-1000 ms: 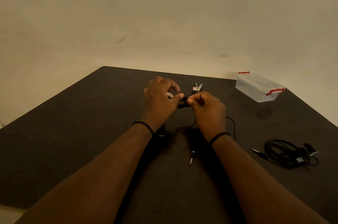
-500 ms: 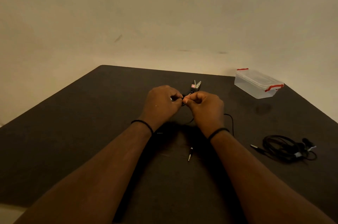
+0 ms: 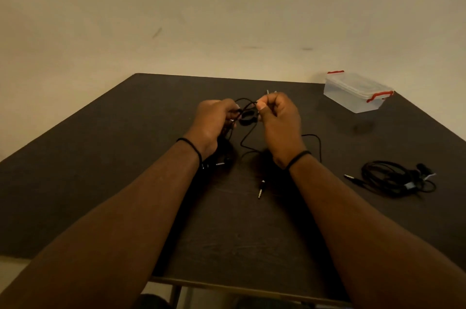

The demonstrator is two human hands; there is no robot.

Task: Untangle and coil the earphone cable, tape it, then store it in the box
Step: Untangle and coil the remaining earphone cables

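A thin black earphone cable runs between my two hands above the dark table. My left hand grips a bunch of its loops, fingers curled round them. My right hand pinches one strand between thumb and fingers and holds it up. More cable trails down to the table and curves right, and its jack plug lies between my forearms. The clear plastic box with red clips stands closed at the far right. A dark tape roll lies between my hands, partly hidden.
A second black earphone cable lies in a loose tangle at the right side of the table. Scissor tips peek out just behind my right hand. A plain wall rises behind the table, whose front edge is near my elbows.
My hands were touching at the fingertips; they have drawn apart, and cable loops are now stretched between them. The right hand has lifted its strand a little.
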